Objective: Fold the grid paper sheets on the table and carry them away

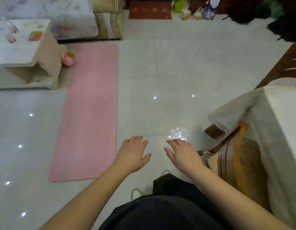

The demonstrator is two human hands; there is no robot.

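Glossy tile floor spreads wide ahead of you, pink mat along its left edge, cloth-draped table corner and wooden chair crowding the right. Your left hand and right hand hang side by side, apart, palms down, fingers loosely spread, holding nothing. Can't see any grid paper sheets.

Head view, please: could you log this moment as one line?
left hand: open, empty | right hand: open, empty | grid paper: not visible | below: glossy white tiled floor
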